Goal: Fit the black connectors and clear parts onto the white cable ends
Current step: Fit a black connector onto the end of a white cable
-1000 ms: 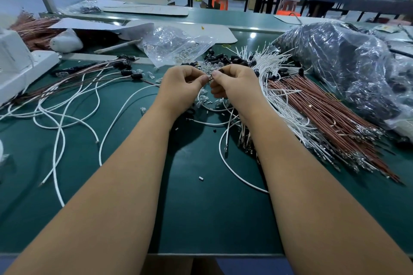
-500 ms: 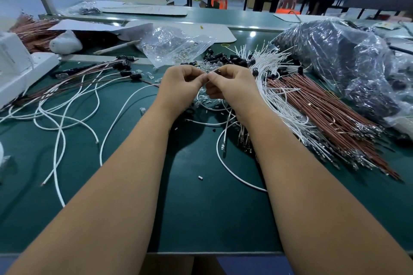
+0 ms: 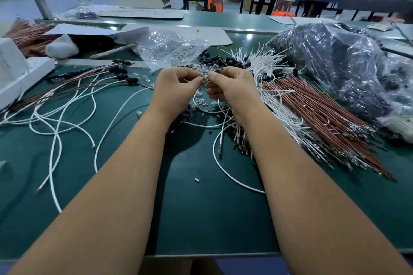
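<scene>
My left hand (image 3: 176, 87) and my right hand (image 3: 232, 89) meet above the green mat, fingertips together. Between them sits a small dark connector (image 3: 206, 78) on a cable end; the left hand pinches one end and the right hand pinches the other. A white cable (image 3: 218, 161) loops down from under my right hand. Loose black connectors (image 3: 223, 61) and clear parts (image 3: 201, 101) lie just behind and under the hands. Finished cables with black connectors (image 3: 125, 78) lie to the left.
A large bundle of white and brown cables (image 3: 312, 123) fans out at the right. A clear bag of parts (image 3: 169, 49) lies behind the hands, a dark plastic bag (image 3: 339, 62) at the far right. White cables (image 3: 55, 123) sprawl at the left beside a white machine (image 3: 15, 73).
Both hands stayed together over the same spot. Their fingertips shifted slightly around the small part between them, and the loop of white cable under the right hand moved a little.
</scene>
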Demonstrator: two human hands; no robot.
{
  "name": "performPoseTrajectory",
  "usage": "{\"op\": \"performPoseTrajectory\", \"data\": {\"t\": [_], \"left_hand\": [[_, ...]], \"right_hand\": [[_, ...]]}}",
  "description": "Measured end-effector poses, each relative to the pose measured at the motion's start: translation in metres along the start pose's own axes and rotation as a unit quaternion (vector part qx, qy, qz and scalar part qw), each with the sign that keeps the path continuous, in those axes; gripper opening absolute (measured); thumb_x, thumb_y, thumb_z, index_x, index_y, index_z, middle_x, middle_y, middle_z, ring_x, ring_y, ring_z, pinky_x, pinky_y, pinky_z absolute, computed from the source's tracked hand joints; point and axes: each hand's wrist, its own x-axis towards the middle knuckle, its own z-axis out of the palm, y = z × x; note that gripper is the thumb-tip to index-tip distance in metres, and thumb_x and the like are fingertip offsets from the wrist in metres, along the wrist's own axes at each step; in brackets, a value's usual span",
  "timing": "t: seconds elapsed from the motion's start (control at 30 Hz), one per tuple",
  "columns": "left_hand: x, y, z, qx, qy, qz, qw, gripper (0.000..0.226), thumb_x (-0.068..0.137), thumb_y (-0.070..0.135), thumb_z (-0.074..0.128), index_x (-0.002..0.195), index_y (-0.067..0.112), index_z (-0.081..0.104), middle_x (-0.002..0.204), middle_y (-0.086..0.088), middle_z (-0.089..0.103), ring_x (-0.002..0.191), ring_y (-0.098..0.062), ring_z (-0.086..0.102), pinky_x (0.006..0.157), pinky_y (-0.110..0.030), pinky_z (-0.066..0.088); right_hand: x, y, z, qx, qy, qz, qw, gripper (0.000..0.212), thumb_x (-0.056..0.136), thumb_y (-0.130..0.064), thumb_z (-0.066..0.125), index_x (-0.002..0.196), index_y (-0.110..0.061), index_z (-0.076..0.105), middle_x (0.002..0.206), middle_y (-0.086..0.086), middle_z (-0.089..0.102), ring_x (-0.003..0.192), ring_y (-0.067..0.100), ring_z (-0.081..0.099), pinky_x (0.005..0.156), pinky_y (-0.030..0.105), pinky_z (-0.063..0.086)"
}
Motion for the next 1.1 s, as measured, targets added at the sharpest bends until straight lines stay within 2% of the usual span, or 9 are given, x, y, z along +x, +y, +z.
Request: {"op": "performPoseTrajectory", "data": {"t": [0.2,0.33,0.47,0.67,0.73,0.9,1.1], "left_hand": [[-0.0012,0.0009,0.0004,-0.022,-0.005,0.002,1.0,0.003,0.083,0.011,0.073,0.085,0.011,0.073,0.067,0.005,0.065,0.054,0.006,0.052,0.058,-0.011,0.041],[-0.001,0.0008,-0.0012,-0.005,0.001,0.004,1.0,0.005,0.083,0.012,0.072,0.087,0.009,0.074,0.063,0.006,0.061,0.049,0.004,0.047,0.054,-0.01,0.037],[-0.0012,0.0006,-0.0009,0.002,0.004,-0.005,1.0,0.002,0.083,0.013,0.072,0.085,0.012,0.073,0.061,0.007,0.057,0.045,0.002,0.041,0.049,-0.011,0.033],[-0.0009,0.0002,-0.001,0.006,0.003,0.0,1.0,0.001,0.083,0.014,0.071,0.084,0.014,0.072,0.06,0.01,0.057,0.048,0.001,0.043,0.05,-0.011,0.034],[-0.0009,0.0005,-0.0005,0.003,-0.002,0.002,1.0,0.002,0.084,0.015,0.071,0.084,0.014,0.072,0.06,0.009,0.057,0.049,0.0,0.044,0.05,-0.012,0.034],[-0.0009,0.0018,-0.0004,-0.019,0.003,0.006,1.0,0.006,0.084,0.009,0.07,0.087,0.007,0.074,0.049,0.017,0.054,0.042,0.005,0.045,0.048,-0.004,0.032],[-0.0007,0.0008,-0.0022,-0.016,-0.014,0.008,1.0,0.01,0.085,0.013,0.07,0.091,0.006,0.073,0.066,0.003,0.062,0.051,0.005,0.05,0.056,-0.01,0.04]], "right_hand": [[-0.001,0.001,0.0006,-0.032,-0.01,-0.009,0.999,0.011,0.089,-0.011,0.067,0.08,-0.004,0.066,0.066,0.005,0.061,0.057,0.011,0.057,0.061,0.025,0.052],[0.0002,-0.0023,-0.0005,-0.032,0.032,-0.018,0.999,0.004,0.089,-0.012,0.065,0.086,-0.011,0.063,0.071,0.005,0.064,0.059,0.012,0.059,0.06,0.025,0.052],[0.0023,-0.0057,-0.0031,0.009,0.051,0.0,0.999,0.011,0.092,-0.008,0.057,0.083,-0.009,0.061,0.072,0.009,0.065,0.056,0.014,0.06,0.056,0.025,0.052],[0.0024,-0.0035,-0.0046,-0.049,0.062,-0.056,0.995,0.016,0.091,-0.005,0.061,0.078,-0.015,0.062,0.072,0.006,0.066,0.063,0.014,0.063,0.063,0.027,0.056],[0.0024,-0.0031,-0.005,-0.082,0.064,-0.086,0.991,0.02,0.091,-0.003,0.06,0.078,-0.018,0.06,0.073,0.004,0.066,0.065,0.015,0.064,0.067,0.031,0.058],[-0.0013,-0.004,-0.0021,-0.152,0.066,-0.145,0.975,0.03,0.092,-0.002,0.057,0.076,-0.028,0.056,0.075,0.009,0.063,0.078,0.034,0.066,0.076,0.051,0.056],[-0.0044,-0.0041,-0.0001,-0.168,0.06,-0.167,0.97,0.036,0.091,0.0,0.055,0.075,-0.032,0.055,0.07,-0.001,0.058,0.077,0.032,0.064,0.074,0.049,0.055]]}}
